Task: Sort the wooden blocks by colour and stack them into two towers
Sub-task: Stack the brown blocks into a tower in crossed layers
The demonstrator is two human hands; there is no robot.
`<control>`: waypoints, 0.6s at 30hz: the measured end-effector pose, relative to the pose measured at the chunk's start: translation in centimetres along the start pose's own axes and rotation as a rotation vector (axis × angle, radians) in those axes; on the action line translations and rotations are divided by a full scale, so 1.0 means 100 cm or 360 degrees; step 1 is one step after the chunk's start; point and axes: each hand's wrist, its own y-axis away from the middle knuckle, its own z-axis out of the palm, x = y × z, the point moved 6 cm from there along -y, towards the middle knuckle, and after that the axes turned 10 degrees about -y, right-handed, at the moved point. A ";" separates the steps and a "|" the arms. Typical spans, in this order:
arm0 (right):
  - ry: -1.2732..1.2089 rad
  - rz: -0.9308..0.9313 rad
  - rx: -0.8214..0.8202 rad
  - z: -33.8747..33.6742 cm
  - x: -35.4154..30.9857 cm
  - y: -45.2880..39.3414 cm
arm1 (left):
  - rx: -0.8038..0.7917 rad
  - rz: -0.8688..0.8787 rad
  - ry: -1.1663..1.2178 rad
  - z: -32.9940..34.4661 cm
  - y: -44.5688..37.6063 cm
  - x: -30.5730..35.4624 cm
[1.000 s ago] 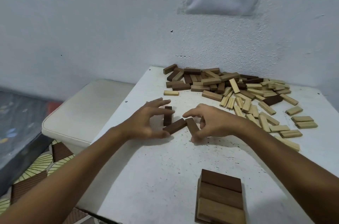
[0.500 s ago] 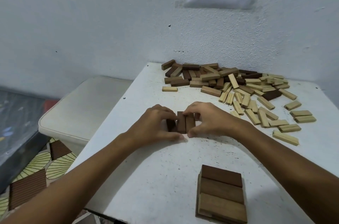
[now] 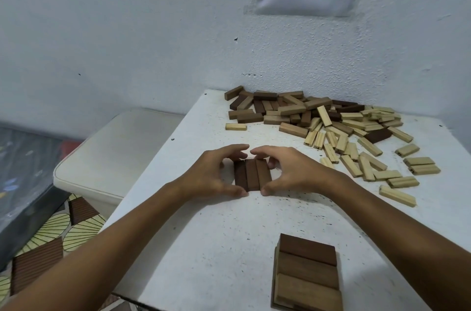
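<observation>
— What does the head view show at mid-worktop?

— Three dark blocks [image 3: 252,174] lie flat side by side, long sides touching, on the white worktop [image 3: 204,247]. The left hand [image 3: 211,174] cups their left side and the right hand [image 3: 288,170] their right side.

— And each grip?

— Both are curled round the set: thumbs at the near end of the blocks, fingers arched over the far end. The left hand's grip closes on the left block, the right hand's on the right block; the index fingertips nearly meet above the far end.

— Where are the other blocks?

— A loose pile [image 3: 318,119] lies at the far right of the worktop against the wall [image 3: 127,43], dark blocks mostly to its left and back, pale blocks [image 3: 369,158] spread to the right. One pale block [image 3: 236,127] lies alone just left of the pile.

— Any tower?

— Near the bottom edge stands a dark stack [image 3: 307,275], its top layer three brown blocks side by side, well apart from the hands.

— Beyond the worktop?

— To the left, a cream box lid [image 3: 114,158], lower than the worktop, and a patterned floor [image 3: 63,229].
</observation>
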 end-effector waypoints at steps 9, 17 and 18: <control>-0.0033 -0.0008 0.0015 0.001 0.004 0.004 | 0.0109 -0.0064 -0.0041 0.001 0.006 -0.004; -0.0103 -0.0011 0.0055 0.003 0.008 0.002 | 0.0177 -0.0150 -0.0030 0.003 0.006 0.001; -0.0118 -0.0014 0.0055 0.004 0.008 0.002 | 0.0178 -0.0159 -0.0023 0.003 0.006 0.000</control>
